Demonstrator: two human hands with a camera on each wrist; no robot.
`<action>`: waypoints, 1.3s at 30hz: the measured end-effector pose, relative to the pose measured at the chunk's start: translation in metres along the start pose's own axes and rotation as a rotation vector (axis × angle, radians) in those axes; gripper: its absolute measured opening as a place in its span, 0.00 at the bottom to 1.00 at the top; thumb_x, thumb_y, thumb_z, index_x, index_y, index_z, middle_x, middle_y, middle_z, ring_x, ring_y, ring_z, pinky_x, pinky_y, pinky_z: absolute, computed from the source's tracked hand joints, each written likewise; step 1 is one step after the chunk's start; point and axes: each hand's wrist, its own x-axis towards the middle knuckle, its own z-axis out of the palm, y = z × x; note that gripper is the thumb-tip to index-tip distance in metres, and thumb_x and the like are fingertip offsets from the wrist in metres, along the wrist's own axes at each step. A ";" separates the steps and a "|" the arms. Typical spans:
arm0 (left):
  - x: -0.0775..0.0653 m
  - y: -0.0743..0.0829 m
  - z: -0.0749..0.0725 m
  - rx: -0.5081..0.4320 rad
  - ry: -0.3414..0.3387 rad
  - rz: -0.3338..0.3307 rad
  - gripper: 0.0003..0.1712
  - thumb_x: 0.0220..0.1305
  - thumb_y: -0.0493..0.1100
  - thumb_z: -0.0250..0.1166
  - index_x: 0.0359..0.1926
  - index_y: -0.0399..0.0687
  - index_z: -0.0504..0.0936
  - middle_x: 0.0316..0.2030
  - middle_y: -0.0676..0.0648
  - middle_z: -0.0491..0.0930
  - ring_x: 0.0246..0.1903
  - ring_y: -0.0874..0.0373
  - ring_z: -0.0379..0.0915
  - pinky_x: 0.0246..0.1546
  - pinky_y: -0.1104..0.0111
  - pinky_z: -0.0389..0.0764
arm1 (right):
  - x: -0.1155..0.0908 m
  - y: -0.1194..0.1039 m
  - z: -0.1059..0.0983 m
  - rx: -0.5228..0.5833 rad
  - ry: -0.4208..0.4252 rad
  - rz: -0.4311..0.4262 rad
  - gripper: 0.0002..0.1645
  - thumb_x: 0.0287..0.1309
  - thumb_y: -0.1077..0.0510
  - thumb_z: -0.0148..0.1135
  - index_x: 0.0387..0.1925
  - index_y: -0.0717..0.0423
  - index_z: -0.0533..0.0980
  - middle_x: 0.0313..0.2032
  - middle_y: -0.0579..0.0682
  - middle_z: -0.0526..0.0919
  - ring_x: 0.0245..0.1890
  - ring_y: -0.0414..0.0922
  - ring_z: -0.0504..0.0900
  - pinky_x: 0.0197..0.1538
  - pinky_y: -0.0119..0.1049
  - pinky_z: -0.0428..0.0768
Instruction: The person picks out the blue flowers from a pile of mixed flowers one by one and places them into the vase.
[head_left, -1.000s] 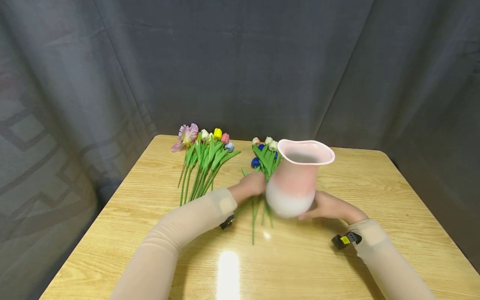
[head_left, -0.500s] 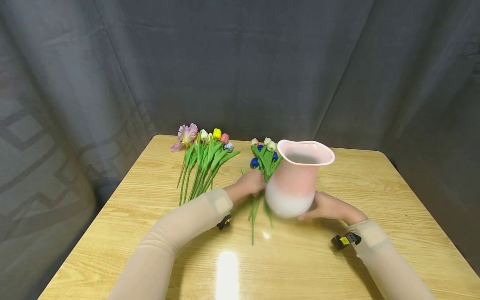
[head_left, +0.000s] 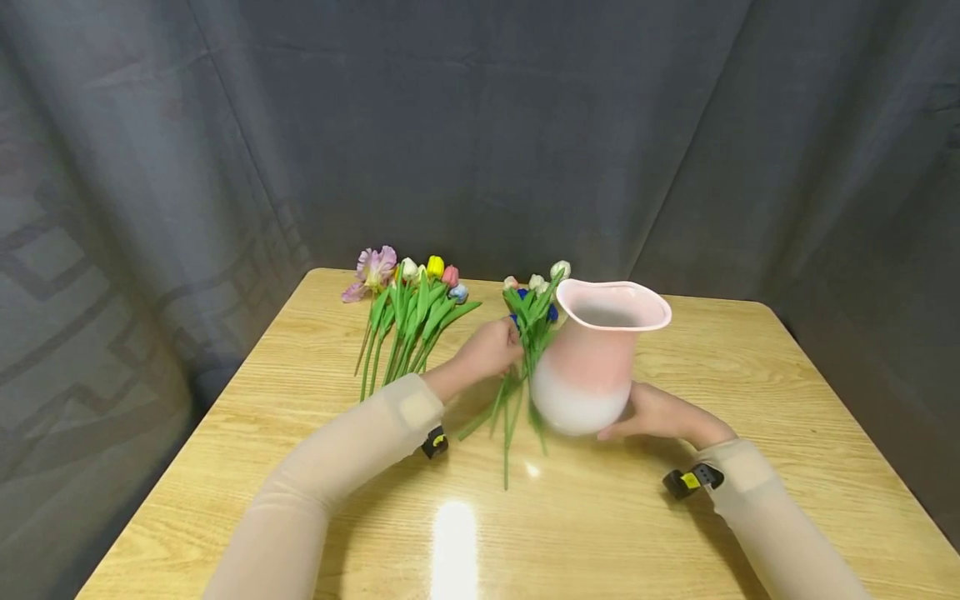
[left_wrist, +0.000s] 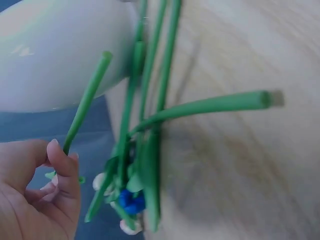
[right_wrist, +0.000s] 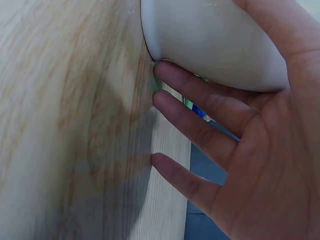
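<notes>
A white tulip point(head_left: 560, 269) stands a little above the middle flowers, its stem point(left_wrist: 86, 106) pinched between the thumb and fingers of my left hand point(head_left: 489, 348). The stem's cut end sticks out of that hand near the vase in the left wrist view. Right beside it is a vase point(head_left: 592, 358), pink above and white below, with a wavy wide mouth. My right hand point(head_left: 663, 412) holds the vase low on its right side, the vase's base between thumb and fingers in the right wrist view. More tulips point(head_left: 534, 312), white, pale pink and blue, lie left of the vase, partly hidden.
Another group of tulips point(head_left: 412, 325), with yellow, white, pink and pale blue blooms, lies to the left. A large purple flower point(head_left: 375, 268) lies at its far left. The wooden table point(head_left: 600, 533) ends at the back before a dark grey curtain point(head_left: 480, 150).
My left hand has moved up and slightly left, and the white tulip's bloom has risen above the others beside the vase rim. The right hand and vase have stayed in place.
</notes>
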 end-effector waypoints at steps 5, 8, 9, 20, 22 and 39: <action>-0.007 0.005 -0.020 -0.025 0.093 0.024 0.04 0.66 0.38 0.55 0.39 0.43 0.70 0.23 0.48 0.75 0.15 0.60 0.73 0.18 0.71 0.76 | 0.000 0.002 0.000 -0.013 -0.002 0.003 0.51 0.42 0.45 0.77 0.65 0.55 0.64 0.59 0.51 0.76 0.58 0.47 0.74 0.65 0.45 0.68; -0.012 0.004 -0.034 -0.002 0.197 0.066 0.06 0.65 0.37 0.55 0.42 0.41 0.72 0.25 0.48 0.77 0.15 0.61 0.72 0.18 0.72 0.73 | 0.000 0.003 0.001 -0.019 -0.002 0.001 0.51 0.42 0.44 0.77 0.65 0.55 0.64 0.59 0.51 0.76 0.58 0.47 0.74 0.65 0.46 0.68; -0.014 0.003 -0.039 0.013 0.237 0.081 0.08 0.64 0.36 0.55 0.44 0.40 0.72 0.25 0.48 0.77 0.15 0.61 0.71 0.18 0.72 0.72 | 0.000 0.003 0.001 -0.018 -0.001 0.000 0.51 0.42 0.44 0.78 0.65 0.55 0.64 0.59 0.51 0.76 0.58 0.46 0.74 0.65 0.46 0.68; -0.036 -0.032 -0.081 0.300 0.501 0.074 0.28 0.64 0.33 0.56 0.65 0.37 0.64 0.22 0.43 0.77 0.15 0.56 0.66 0.16 0.66 0.67 | 0.000 0.003 0.001 -0.013 -0.010 0.003 0.51 0.42 0.44 0.77 0.66 0.54 0.64 0.60 0.51 0.75 0.59 0.47 0.73 0.66 0.48 0.68; -0.039 -0.041 -0.084 0.359 0.511 0.045 0.30 0.62 0.32 0.57 0.66 0.37 0.63 0.21 0.41 0.77 0.16 0.54 0.68 0.16 0.63 0.69 | 0.000 0.004 0.001 -0.013 -0.012 0.003 0.51 0.43 0.44 0.77 0.66 0.54 0.64 0.60 0.51 0.75 0.59 0.47 0.73 0.66 0.48 0.68; -0.050 -0.079 -0.084 0.674 0.134 -0.203 0.28 0.66 0.26 0.51 0.68 0.37 0.65 0.32 0.34 0.83 0.24 0.48 0.80 0.18 0.62 0.80 | -0.001 0.000 0.000 -0.001 -0.007 0.009 0.51 0.42 0.45 0.77 0.66 0.55 0.64 0.59 0.51 0.75 0.59 0.48 0.74 0.65 0.48 0.68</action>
